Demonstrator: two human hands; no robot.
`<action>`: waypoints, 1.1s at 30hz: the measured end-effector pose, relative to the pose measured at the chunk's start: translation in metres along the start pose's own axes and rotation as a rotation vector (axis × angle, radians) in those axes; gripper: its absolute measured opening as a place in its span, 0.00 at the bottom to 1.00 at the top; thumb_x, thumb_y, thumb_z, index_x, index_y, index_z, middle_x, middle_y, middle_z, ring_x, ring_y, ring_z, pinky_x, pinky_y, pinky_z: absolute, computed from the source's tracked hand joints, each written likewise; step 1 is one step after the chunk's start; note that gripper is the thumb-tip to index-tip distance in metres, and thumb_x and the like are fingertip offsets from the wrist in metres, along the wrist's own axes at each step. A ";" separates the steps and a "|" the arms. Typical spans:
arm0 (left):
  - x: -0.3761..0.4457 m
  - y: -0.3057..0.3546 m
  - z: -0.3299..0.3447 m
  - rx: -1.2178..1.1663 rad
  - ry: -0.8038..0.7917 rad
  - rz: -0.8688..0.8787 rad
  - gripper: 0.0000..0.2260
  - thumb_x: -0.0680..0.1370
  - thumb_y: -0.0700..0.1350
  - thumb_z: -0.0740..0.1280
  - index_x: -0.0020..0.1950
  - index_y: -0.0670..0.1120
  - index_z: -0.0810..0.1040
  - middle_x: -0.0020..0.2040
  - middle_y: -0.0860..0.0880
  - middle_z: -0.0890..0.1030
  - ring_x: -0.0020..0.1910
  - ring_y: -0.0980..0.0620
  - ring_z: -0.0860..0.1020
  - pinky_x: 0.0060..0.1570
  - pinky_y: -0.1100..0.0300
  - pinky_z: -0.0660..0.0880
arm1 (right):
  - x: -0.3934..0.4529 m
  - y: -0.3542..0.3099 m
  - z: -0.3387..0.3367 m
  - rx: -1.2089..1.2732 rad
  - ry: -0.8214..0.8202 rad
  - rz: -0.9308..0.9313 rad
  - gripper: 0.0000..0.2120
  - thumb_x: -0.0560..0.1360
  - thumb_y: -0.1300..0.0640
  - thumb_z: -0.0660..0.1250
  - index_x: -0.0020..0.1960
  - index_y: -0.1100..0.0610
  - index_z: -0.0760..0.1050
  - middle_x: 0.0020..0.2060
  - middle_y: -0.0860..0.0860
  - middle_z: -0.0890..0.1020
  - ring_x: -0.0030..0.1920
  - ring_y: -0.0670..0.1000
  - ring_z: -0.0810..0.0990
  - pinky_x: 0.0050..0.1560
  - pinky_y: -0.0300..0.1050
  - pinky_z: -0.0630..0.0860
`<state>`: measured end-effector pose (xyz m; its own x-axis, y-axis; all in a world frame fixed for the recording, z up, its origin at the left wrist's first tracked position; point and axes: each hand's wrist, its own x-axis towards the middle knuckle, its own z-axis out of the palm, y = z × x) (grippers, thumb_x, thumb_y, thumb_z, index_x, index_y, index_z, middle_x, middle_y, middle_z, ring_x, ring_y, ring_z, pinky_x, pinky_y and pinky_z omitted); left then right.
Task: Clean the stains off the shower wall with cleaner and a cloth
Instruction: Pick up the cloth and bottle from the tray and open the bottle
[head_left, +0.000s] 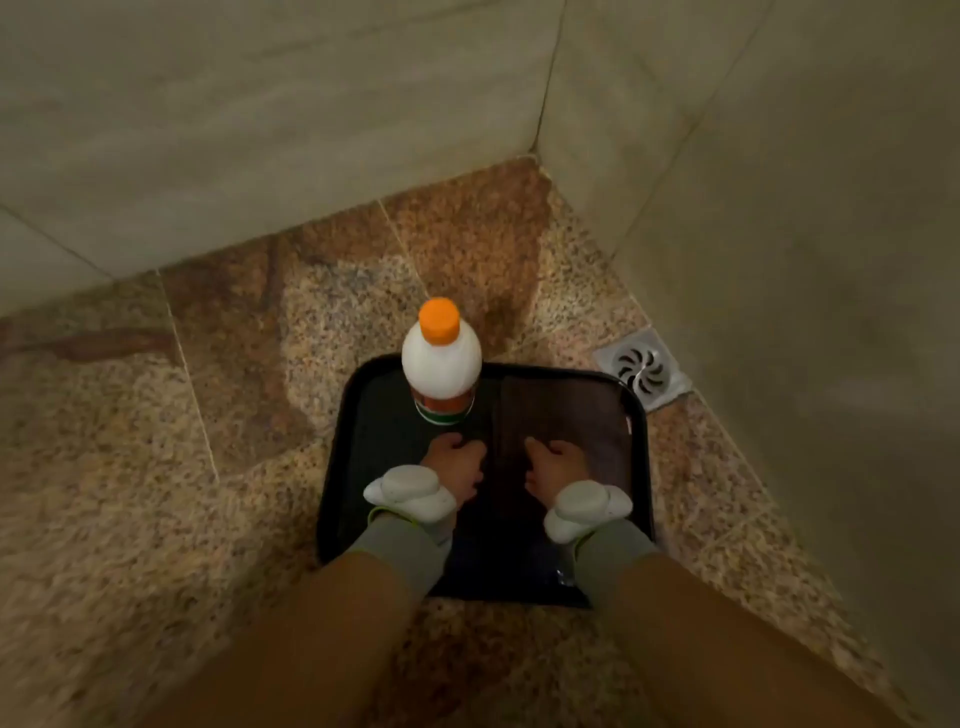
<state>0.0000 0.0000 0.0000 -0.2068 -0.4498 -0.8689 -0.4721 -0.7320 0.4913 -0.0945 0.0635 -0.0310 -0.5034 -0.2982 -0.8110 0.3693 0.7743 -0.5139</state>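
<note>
A white cleaner bottle with an orange cap stands upright in the far left corner of a black tray on the shower floor. A dark brown cloth lies flat and folded on the tray's right half. My left hand is curled into a fist just in front of the bottle, not touching it. Over the near part of the cloth, my right hand is also curled, and no fold of cloth is lifted. Both wrists carry white devices over grey cuffs.
Beige tiled shower walls meet in a corner ahead and run close along the right side. A square metal floor drain sits by the tray's far right corner. Speckled stone floor stretches to the left.
</note>
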 end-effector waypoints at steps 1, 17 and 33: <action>0.003 -0.007 0.002 -0.013 0.004 -0.002 0.21 0.79 0.39 0.58 0.72 0.43 0.60 0.36 0.49 0.70 0.32 0.54 0.70 0.31 0.63 0.66 | 0.002 0.007 0.005 0.011 0.068 0.008 0.22 0.74 0.54 0.65 0.65 0.62 0.67 0.55 0.63 0.78 0.50 0.58 0.77 0.56 0.51 0.75; 0.001 -0.006 -0.007 -0.051 -0.005 -0.129 0.18 0.81 0.44 0.53 0.71 0.43 0.64 0.70 0.45 0.71 0.68 0.47 0.70 0.65 0.55 0.67 | 0.001 -0.007 -0.019 -0.566 -0.052 -0.107 0.13 0.79 0.60 0.56 0.50 0.67 0.76 0.49 0.63 0.79 0.56 0.59 0.75 0.53 0.44 0.70; -0.010 -0.008 -0.042 -0.535 -0.325 -0.101 0.34 0.74 0.69 0.52 0.62 0.44 0.78 0.61 0.41 0.79 0.59 0.44 0.77 0.61 0.50 0.74 | -0.063 -0.001 0.002 -0.369 -0.322 -0.306 0.01 0.73 0.54 0.66 0.44 0.50 0.75 0.42 0.48 0.78 0.43 0.46 0.76 0.40 0.36 0.71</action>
<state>0.0424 -0.0112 0.0069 -0.4729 -0.2482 -0.8454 -0.0264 -0.9551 0.2952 -0.0617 0.0800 0.0202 -0.2596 -0.6493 -0.7148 -0.0816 0.7523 -0.6537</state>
